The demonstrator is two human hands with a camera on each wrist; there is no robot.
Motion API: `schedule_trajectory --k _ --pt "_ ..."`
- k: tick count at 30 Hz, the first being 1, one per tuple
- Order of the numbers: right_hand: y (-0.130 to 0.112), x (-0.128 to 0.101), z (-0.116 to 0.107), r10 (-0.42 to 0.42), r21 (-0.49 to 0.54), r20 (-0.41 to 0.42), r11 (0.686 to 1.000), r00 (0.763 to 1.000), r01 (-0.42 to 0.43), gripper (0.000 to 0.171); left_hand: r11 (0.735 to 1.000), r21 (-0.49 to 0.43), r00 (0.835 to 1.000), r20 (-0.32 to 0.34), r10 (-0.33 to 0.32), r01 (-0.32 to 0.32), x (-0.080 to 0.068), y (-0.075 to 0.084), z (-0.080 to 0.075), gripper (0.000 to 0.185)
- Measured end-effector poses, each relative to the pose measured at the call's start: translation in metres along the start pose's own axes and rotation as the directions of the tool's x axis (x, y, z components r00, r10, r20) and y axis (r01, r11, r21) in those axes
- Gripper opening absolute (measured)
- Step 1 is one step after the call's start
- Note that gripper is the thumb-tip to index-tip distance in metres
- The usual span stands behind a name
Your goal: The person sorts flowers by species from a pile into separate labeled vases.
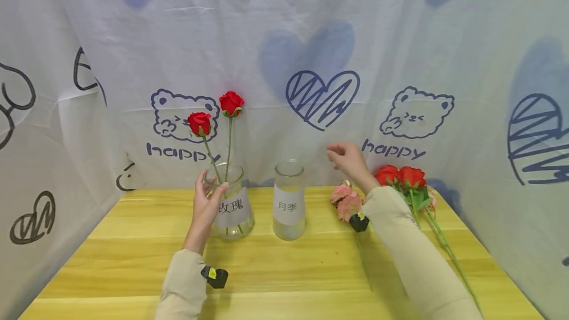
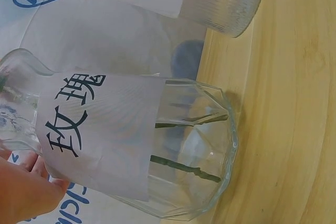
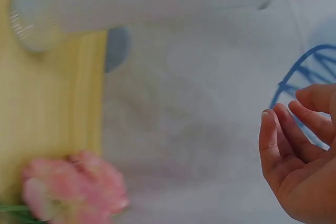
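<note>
Steadying of wide vase point(image 1: 234, 206) judged step in hand: gripped near neck by left hand point(image 1: 207, 205), two red roses point(image 1: 231, 102) held inside. Right hand point(image 1: 351, 162) raised, fingers loosely bent, nothing held; another flower probably to be picked from right of table point(image 1: 289, 270). Counted: two vases, narrow vase point(image 1: 289, 206) flowerless; two red blooms point(image 1: 412, 177), at least two pink blooms point(image 1: 348, 206) laid at right.

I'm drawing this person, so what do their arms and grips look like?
The left sleeve and right sleeve are long, pale beige and slightly wrinkled. Each carries a small black gadget with a yellow patch. The left grip and right grip wear no gloves.
</note>
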State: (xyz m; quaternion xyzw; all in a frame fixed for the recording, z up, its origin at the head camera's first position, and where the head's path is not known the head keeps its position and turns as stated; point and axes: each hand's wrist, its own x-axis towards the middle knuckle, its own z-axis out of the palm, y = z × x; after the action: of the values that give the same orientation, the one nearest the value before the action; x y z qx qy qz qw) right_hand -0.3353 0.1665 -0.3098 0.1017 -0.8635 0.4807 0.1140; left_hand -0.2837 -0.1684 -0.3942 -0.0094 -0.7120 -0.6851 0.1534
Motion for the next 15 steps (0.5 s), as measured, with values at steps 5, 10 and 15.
schedule_trajectory --k 5,10,15 --pt "0.027 -0.017 0.001 0.051 0.028 0.006 0.998 0.999 -0.051 0.030 1.000 -0.003 1.000 -0.004 0.003 -0.003 0.000 0.001 -0.002 0.078" --pt "0.042 -0.033 -0.003 0.057 0.012 -0.027 0.998 0.998 -0.056 0.030 1.000 -0.005 1.000 0.004 0.000 0.000 0.000 0.000 -0.001 0.078" --pt "0.059 -0.045 -0.015 0.053 -0.020 -0.058 0.998 0.997 -0.054 0.030 1.000 -0.010 1.000 0.002 -0.003 0.003 0.001 -0.001 0.000 0.079"
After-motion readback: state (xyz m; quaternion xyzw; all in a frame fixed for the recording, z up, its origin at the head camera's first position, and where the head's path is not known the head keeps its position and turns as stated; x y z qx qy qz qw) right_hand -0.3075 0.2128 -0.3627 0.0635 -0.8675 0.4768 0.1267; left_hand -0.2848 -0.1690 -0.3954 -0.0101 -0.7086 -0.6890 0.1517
